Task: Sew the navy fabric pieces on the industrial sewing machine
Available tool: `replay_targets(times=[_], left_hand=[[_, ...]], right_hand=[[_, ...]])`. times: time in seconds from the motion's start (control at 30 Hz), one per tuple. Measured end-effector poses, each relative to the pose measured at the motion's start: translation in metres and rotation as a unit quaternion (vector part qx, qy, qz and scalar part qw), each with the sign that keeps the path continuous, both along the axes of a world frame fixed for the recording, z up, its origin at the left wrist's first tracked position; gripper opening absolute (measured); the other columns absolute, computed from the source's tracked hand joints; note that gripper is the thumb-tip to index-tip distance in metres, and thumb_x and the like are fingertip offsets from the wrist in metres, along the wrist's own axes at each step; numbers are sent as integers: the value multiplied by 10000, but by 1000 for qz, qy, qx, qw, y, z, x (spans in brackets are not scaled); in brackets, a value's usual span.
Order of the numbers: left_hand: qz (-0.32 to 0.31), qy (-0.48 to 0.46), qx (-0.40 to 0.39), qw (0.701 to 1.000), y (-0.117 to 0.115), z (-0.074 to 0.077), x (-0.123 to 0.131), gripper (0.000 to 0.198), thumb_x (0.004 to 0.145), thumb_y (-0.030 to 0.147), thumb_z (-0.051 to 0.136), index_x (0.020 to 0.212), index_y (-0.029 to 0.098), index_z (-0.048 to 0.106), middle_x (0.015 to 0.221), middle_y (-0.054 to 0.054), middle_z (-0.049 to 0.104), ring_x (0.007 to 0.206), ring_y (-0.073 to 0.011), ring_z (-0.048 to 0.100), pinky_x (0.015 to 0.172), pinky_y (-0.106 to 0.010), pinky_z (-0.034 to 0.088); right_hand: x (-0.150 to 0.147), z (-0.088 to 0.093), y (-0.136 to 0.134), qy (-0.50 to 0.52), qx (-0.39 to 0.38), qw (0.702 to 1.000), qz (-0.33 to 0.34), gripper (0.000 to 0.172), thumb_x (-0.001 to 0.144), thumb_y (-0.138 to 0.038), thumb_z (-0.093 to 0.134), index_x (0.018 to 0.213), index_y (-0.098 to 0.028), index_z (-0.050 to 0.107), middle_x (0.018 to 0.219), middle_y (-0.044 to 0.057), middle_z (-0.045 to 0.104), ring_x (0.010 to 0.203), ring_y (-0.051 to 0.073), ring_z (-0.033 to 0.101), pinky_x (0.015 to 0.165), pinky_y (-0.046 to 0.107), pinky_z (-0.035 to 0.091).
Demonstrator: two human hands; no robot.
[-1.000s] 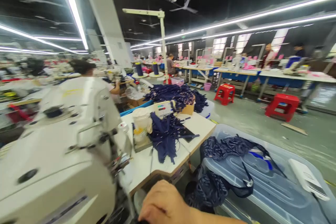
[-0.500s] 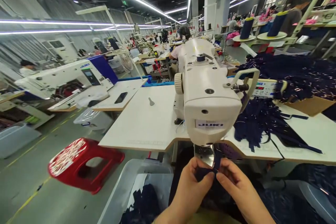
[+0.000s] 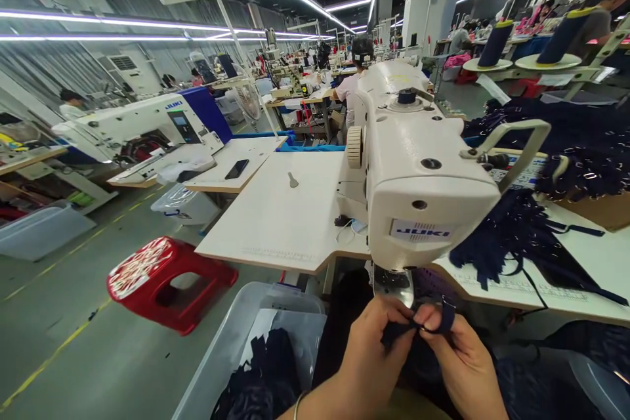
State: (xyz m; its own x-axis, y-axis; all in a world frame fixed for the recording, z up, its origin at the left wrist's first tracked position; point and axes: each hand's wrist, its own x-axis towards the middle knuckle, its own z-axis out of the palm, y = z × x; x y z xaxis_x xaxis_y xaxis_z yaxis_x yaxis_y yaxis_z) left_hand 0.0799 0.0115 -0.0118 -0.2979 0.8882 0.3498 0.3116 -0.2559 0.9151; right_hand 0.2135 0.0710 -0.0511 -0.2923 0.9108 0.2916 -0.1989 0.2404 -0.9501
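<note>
Below the head of a white sewing machine [image 3: 428, 177], my two hands hold a navy fabric strap [image 3: 447, 316] close together. My left hand [image 3: 377, 341] pinches one part of the strap between thumb and fingers. My right hand [image 3: 460, 348] grips the other part, with a loop of it standing up over the fingers. A small metallic glint shows between the fingertips, too small to name for sure. Just behind the hands is the machine's shiny metal plate [image 3: 394, 285]; the needle area is hidden by the machine head.
A clear plastic bin [image 3: 221, 348] with navy straps stands at lower left, beside a red stool [image 3: 182, 282]. Piled navy straps [image 3: 512, 236] lie on the right of the white table [image 3: 275, 223]. A phone [image 3: 237, 169] and a small metal piece [image 3: 293, 180] lie on the left.
The view has shifted closer to the machine. My right hand has turned, and the strap now loops up over its fingers; both hands still hold it.
</note>
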Motion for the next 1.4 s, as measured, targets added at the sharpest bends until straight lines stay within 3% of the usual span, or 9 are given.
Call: replay_targets(times=[0.33,0.6,0.83,0.93,1.07,1.17,1.23,1.3,1.4], left_hand=[[-21,-50,-27,998,0,4,-1,187,742,31,617,797,203,568,878,-10,653,806,-131,630,760,-215,481],[-3,-53,-82,995,-2,3,-3,132,733,74,615,764,196,572,795,-5,649,742,-138,612,701,-221,469],[35,-40,-146,988,-4,1,1,101,764,181,631,748,202,534,709,28,617,635,-111,543,588,-200,413],[38,-40,-192,980,-4,-6,-4,131,782,236,646,779,207,519,693,34,608,627,-116,535,573,-209,407],[81,81,-182,977,-5,-17,-15,159,798,269,667,879,210,544,754,16,625,671,-142,582,615,-240,460],[164,218,-41,961,-7,-19,-24,232,798,243,682,994,188,569,977,-70,631,901,-198,616,781,-300,502],[206,320,78,921,-8,-16,-29,252,823,201,659,1062,171,583,1078,-103,619,1034,-214,588,910,-326,465],[153,422,154,880,-8,-12,-33,273,859,162,615,1131,162,587,1089,-83,649,1076,-187,584,998,-309,403],[17,512,147,846,-6,-9,-35,316,904,158,553,1220,157,558,1134,-39,672,1126,-152,575,1048,-286,345]], right_hand=[[3,0,1,-3,22,999,28,83,878,-209,610,822,-262,642,823,18,652,742,154,634,655,227,546],[0,7,1,-16,24,1000,-7,81,831,-292,674,765,-252,652,758,12,668,723,162,653,666,232,561],[-3,13,6,-173,-27,985,3,242,839,-463,615,880,-227,650,855,54,705,801,208,677,669,253,565],[-4,11,12,-242,-4,970,23,259,874,-479,557,913,-235,633,908,54,696,868,221,660,699,275,542],[-8,8,18,-311,55,949,4,271,903,-485,494,917,-240,610,902,59,655,834,232,632,626,301,495],[-13,8,22,-330,74,941,-7,287,913,-495,461,911,-238,588,908,70,622,836,241,608,607,312,473],[-16,10,25,-326,75,942,-9,269,913,-485,462,900,-239,571,890,65,596,817,232,590,602,306,468],[-19,12,29,-304,80,949,-19,227,900,-459,494,886,-239,544,851,46,558,761,208,561,616,302,469],[-21,15,36,-268,61,961,-27,199,866,-429,550,876,-236,503,778,-2,481,673,169,507,660,304,473]])
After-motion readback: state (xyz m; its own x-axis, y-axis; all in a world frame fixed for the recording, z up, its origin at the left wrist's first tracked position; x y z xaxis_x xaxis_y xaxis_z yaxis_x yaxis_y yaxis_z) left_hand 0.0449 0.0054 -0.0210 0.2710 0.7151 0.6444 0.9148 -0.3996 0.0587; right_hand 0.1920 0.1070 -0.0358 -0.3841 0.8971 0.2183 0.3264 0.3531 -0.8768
